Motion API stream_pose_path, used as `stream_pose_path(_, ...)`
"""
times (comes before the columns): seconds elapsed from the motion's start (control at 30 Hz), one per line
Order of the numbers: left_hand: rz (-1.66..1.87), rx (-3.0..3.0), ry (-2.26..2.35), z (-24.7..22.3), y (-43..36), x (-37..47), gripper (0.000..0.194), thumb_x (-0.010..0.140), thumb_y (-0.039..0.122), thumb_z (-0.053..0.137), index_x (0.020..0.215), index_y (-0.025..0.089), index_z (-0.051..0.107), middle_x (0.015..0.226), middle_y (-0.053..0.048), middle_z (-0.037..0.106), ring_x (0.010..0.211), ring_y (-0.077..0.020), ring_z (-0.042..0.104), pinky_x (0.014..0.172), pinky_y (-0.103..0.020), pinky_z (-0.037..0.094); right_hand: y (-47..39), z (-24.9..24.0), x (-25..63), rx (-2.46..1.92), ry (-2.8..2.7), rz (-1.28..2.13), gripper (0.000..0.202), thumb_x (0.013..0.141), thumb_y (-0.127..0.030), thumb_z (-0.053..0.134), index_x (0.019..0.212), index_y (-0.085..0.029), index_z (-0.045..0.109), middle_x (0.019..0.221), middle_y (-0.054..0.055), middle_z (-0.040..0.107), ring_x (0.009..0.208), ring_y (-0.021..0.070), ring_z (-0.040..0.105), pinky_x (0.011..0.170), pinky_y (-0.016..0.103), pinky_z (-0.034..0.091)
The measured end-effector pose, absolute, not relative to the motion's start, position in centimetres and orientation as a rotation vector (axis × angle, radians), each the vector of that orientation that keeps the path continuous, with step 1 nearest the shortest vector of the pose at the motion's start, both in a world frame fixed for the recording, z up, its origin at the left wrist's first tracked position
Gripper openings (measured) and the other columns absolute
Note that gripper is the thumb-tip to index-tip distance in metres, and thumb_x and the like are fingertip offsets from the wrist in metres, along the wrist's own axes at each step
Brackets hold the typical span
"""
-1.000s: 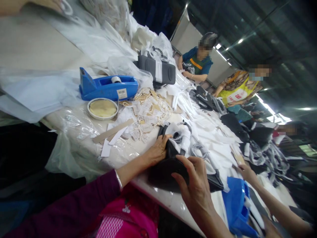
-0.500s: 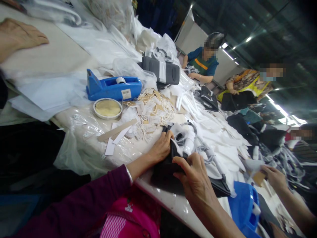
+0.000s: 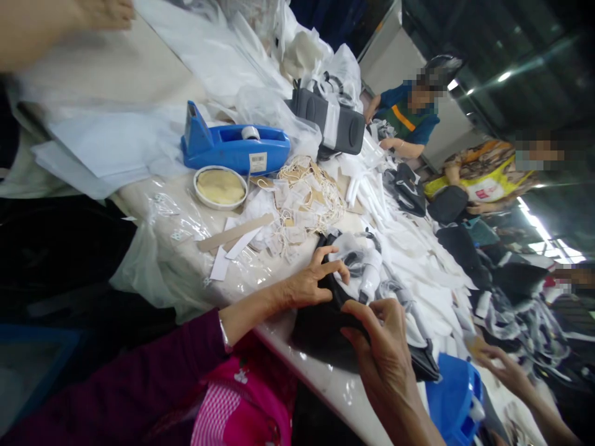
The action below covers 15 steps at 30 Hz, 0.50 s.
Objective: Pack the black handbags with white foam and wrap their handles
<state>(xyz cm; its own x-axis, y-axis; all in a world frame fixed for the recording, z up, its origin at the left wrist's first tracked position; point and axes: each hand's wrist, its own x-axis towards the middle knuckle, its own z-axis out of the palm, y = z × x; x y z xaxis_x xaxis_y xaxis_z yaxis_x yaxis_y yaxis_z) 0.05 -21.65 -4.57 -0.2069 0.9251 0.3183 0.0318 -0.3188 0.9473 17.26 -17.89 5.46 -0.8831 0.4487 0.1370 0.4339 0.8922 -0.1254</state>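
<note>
A black bag lies tilted at the table's front edge, its mouth turned up and a white lining and plastic-wrapped straps or cords showing at the top. My left hand is at the bag's left end, fingers spread over the rim and thumb on the outer side. Close by, my right hand pinches the front rim between thumb and bent fingers. The inside of the bag is mostly hidden. Left of it lies a pile of string tags with card strips.
A blue tape dispenser stands behind a round dish; another blue dispenser is at lower right. Co-workers' hands reach in at upper left and right. Wrapped black bags and white sheets cover the table. Two people work across it.
My left hand has loosened from a closed grip on the bag's corner, its fingers now spread along the rim. My right hand stays at the front rim. The view has shifted slightly.
</note>
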Motion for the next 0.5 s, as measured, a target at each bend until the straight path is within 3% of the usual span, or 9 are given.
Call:
stream_pose_path(0.23,1.74,1.193,1.297,-5.0,-20.2,1.2,0.029,0.061,-0.002,0.046,0.078,0.019,0.055,0.136,-0.01,0.034,0.141,-0.0243,0.024,0.118,-0.039,0.021,-17.2,5.2,17.1,-0.466,-2.883,0.108,0.028,0.088,-0.012,0.049,0.109,-0.028,0.058,0.105,0.007,0.038,0.098,0.0264,0.043,0.081,0.046,0.042)
stream_pose_path(0.4,1.731,1.196,1.286,-5.5,-19.8,1.1,0.023,0.064,0.0,0.049,0.076,0.019,0.055,0.133,-0.009,0.038,0.14,-0.0233,0.028,0.116,-0.04,0.025,-16.4,7.1,15.5,-0.133,-3.138,0.077,0.027,0.087,-0.004,0.044,0.104,-0.022,0.055,0.127,0.01,0.05,0.1,0.0267,0.045,0.08,0.045,0.041)
stream_pose_path(0.5,1.711,1.227,1.247,-5.8,-19.7,0.6,0.024,0.062,-0.001,0.05,0.075,0.019,0.055,0.135,-0.008,0.038,0.139,-0.0225,0.03,0.116,-0.039,0.025,-15.3,8.5,14.1,0.137,-3.295,0.053,0.018,0.088,-0.008,0.047,0.097,-0.021,0.055,0.119,0.009,0.06,0.101,0.0273,0.047,0.081,0.045,0.041)
